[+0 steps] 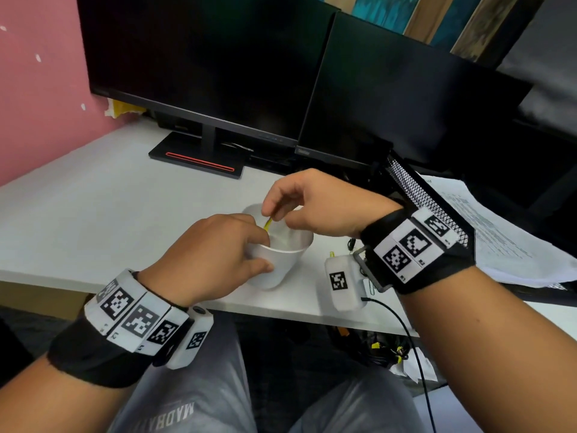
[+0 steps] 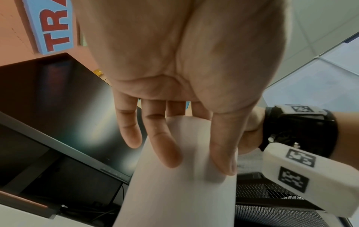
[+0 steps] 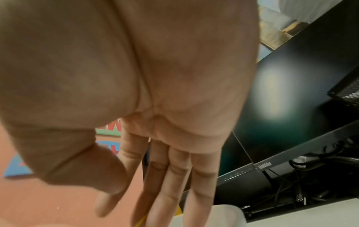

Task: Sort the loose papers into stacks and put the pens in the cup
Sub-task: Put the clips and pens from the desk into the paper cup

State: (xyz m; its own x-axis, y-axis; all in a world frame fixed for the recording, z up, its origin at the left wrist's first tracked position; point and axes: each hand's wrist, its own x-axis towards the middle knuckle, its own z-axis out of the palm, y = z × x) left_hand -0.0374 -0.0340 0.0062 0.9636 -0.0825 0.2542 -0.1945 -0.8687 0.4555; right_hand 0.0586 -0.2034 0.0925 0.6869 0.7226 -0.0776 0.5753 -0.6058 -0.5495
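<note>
White desk (image 1: 93, 214) against a pink wall, two dark monitors (image 1: 203, 57) standing at the back: from the head camera, a white cup (image 1: 278, 260) sits near the desk's front edge, and the left hand (image 1: 212, 254) wraps round its near side, thumb and fingers curled on the wall just under the rim. Over the cup's mouth the right hand (image 1: 315, 204) pinches a thin yellow pen (image 1: 268, 224) between thumb and fingertips, the pen's lower end inside the cup. To the right lies a stack of printed papers (image 1: 499, 232) partly under a black mesh tray (image 1: 418, 195), well apart from the cup. Both wrists wear black bands with white coded marker blocks. From the left wrist camera, the palm (image 2: 174, 61) fills the upper frame and the fingers (image 2: 165, 145) press on the cup's white wall (image 2: 174, 192), with the thumb on the other side; a monitor and the mesh tray (image 2: 272, 215) show behind. From the right wrist camera, the right hand's palm (image 3: 136, 76) is blurred and close, fingers (image 3: 170, 184) pointing down toward the cup's rim (image 3: 223, 215); a sliver of yellow (image 3: 142, 219) shows between them, though the grip itself cannot be made out in this view
</note>
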